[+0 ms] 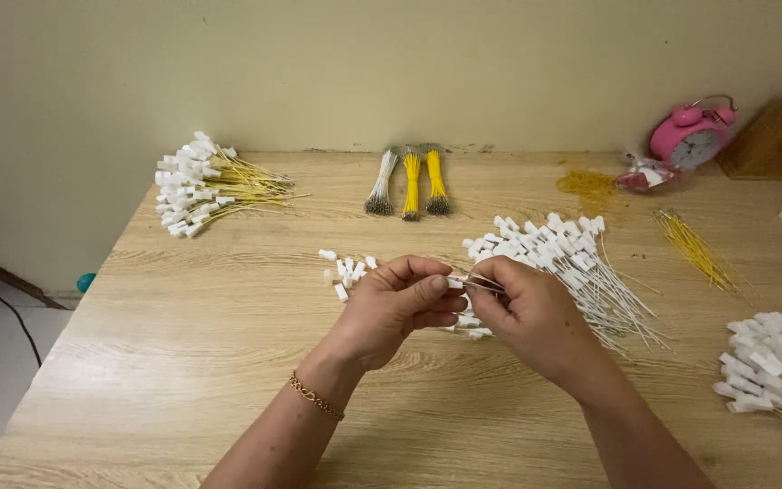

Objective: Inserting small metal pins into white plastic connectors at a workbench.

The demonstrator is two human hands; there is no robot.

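Observation:
My left hand (397,303) and my right hand (527,308) meet over the middle of the wooden table (192,344). The left pinches a small white connector (453,283) between thumb and forefinger. The right pinches thin white wires (481,282) whose ends touch that connector. A few loose white connectors (346,268) lie just left of my left hand. A pile of white wires with white connectors (565,263) lies behind and right of my right hand.
At the back left lies a pile of yellow wires with white connectors (205,186). Three wire bundles (409,181), one white and two yellow, lie at the back centre. Loose yellow wires (694,249), a pink alarm clock (690,136), a wooden box (771,140) and another connector pile (776,362) are at the right.

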